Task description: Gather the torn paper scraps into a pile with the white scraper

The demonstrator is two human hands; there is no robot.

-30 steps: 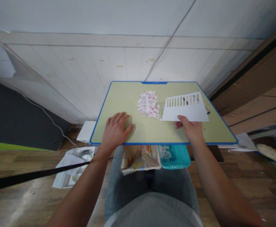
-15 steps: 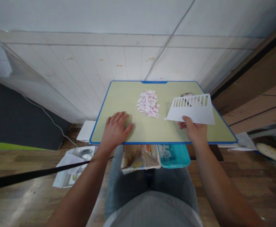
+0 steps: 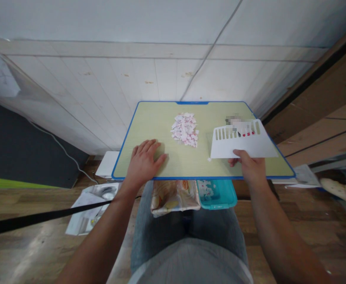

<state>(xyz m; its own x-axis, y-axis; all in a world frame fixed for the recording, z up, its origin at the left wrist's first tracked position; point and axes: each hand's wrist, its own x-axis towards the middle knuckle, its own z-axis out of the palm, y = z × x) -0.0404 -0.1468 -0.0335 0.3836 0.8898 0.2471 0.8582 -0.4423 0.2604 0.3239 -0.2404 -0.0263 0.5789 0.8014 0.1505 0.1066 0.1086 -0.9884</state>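
Observation:
My right hand [image 3: 251,165] grips a white slotted sheet [image 3: 238,148], thumb on top and fingers underneath. A row of cut-out slots runs along the sheet's far edge. Beneath and behind the slots lies something with red and dark marks, partly covered and blurred by pixels. My left hand [image 3: 145,161] rests palm down on the small yellow-green table [image 3: 181,165], fingers stretched out and holding nothing. Between the hands, farther back, is a heap of pinkish-white paper scraps [image 3: 185,129]. A single scrap [image 3: 209,159] lies by the sheet's near left corner.
Below the table's front edge, over my lap, are a turquoise plastic box [image 3: 224,195] with paper bits inside and a patterned container or bag [image 3: 174,197]. A white wall stands behind the table. Brown cardboard [image 3: 320,110] is at the right; a black strap [image 3: 48,215] crosses at left.
My right hand has moved the slotted sheet a little to the right and towards me. The loose scrap now sits nearer to me. My left hand stays in place.

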